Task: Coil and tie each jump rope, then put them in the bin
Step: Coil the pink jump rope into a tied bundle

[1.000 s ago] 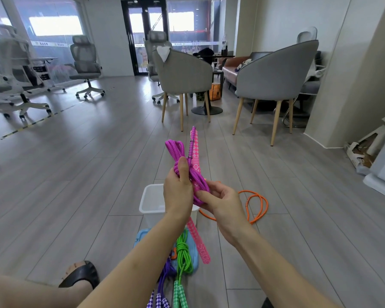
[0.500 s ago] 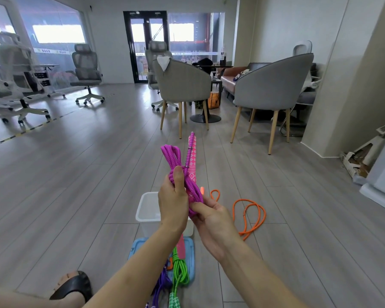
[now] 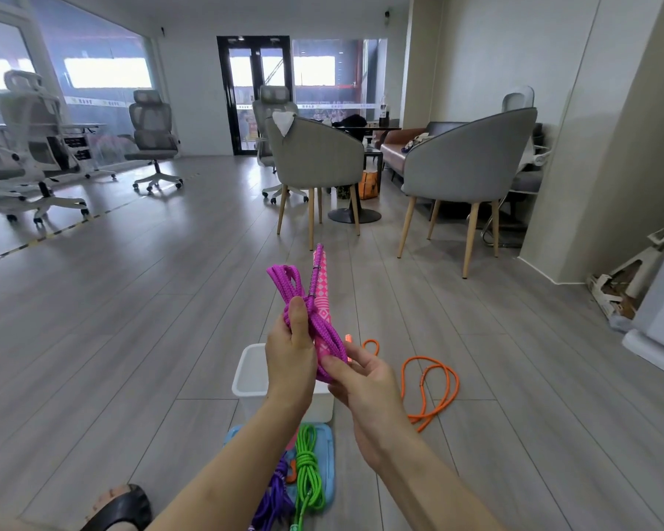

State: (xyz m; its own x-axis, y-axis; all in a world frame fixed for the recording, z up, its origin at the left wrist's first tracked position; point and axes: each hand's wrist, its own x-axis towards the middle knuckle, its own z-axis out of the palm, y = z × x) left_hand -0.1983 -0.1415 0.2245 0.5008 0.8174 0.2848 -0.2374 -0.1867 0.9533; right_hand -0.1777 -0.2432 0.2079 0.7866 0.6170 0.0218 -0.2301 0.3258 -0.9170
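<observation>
My left hand (image 3: 290, 362) grips a coiled magenta jump rope (image 3: 315, 320) in front of me, thumb pressed on the bundle, its pink patterned handle (image 3: 321, 279) pointing up. My right hand (image 3: 361, 373) pinches the lower end of the same coil. Below the hands stands a white bin (image 3: 250, 377) on the floor. An orange jump rope (image 3: 434, 389) lies loose on the floor to the right. A coiled green rope (image 3: 308, 473) and a purple rope (image 3: 275, 496) lie on a blue mat (image 3: 328, 454) in front of the bin.
Two grey armchairs (image 3: 468, 166) with wooden legs stand ahead around a small table. Office chairs (image 3: 152, 139) are at the far left. Broken boards (image 3: 610, 293) lean by the right wall. My sandalled foot (image 3: 119, 507) is at the lower left.
The camera tilted up, so hands and rope sit lower in view. My right hand shifted from wrapping round the coil to pinching its lower end; the hanging handle is no longer visible.
</observation>
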